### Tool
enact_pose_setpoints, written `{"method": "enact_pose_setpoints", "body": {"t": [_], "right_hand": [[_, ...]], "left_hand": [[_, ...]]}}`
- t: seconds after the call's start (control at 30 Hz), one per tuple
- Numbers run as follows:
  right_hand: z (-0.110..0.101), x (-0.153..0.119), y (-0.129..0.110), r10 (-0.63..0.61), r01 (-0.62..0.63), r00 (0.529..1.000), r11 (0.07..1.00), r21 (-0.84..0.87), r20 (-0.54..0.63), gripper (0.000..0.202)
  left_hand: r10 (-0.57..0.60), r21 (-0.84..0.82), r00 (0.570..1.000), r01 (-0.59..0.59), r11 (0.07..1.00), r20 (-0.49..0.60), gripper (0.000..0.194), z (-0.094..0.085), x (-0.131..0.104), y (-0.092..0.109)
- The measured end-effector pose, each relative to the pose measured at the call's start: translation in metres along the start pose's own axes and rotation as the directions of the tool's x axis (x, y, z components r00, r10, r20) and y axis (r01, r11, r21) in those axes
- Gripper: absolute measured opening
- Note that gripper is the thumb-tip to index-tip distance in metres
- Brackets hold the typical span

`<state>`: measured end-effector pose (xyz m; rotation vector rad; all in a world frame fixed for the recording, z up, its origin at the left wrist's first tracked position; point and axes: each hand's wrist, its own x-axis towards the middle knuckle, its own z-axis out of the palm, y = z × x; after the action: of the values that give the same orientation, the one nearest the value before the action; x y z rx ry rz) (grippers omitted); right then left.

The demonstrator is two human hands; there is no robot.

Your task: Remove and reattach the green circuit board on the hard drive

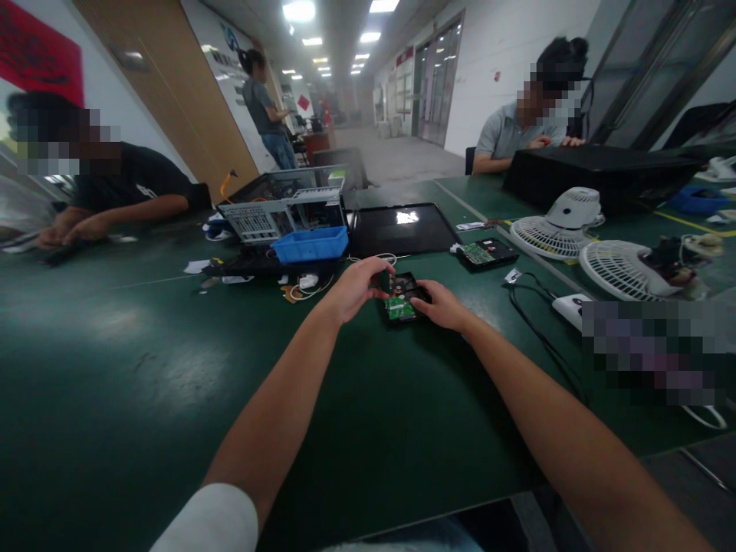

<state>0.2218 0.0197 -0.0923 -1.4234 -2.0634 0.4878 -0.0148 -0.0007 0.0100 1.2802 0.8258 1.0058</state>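
At table (345, 422), drive (410, 285) end-on, board (401, 309) nearest

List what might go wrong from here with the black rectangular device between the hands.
The left hand pinches a small dark object close to the green circuit board; a slip might scratch the board. The right hand holds the black rectangular device by one side; a loosened grip might let it skid across the dark green tabletop.

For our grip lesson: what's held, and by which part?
Right hand holds a black rectangular device with green circuit board, by its right edge. Left hand: cannot tell.
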Motion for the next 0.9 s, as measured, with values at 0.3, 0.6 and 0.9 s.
{"method": "enact_pose_setpoints", "body": {"t": [0.3,0.6,0.9], "right_hand": [[-0.0002,-0.0003,-0.0003,0.004,-0.004,1.0,1.0,0.0,0.013,0.051],[0.0012,-0.0003,0.0017,-0.004,0.004,1.0,1.0,0.017,0.002,0.05],[0.0002,0.0004,0.001,-0.014,0.014,1.0,1.0,-0.003,0.012,0.049]], "left_hand": [[0.006,-0.032,1.0,-0.006,0.999,-0.009,0.026,-0.0036,0.002,-0.0035],[-0.03,-0.125,0.999,0.032,0.992,0.018,0.023,0.0003,0.0008,-0.0034],[-0.031,-0.059,0.995,0.037,0.998,0.096,0.023,-0.0015,0.0,-0.0025]]}}
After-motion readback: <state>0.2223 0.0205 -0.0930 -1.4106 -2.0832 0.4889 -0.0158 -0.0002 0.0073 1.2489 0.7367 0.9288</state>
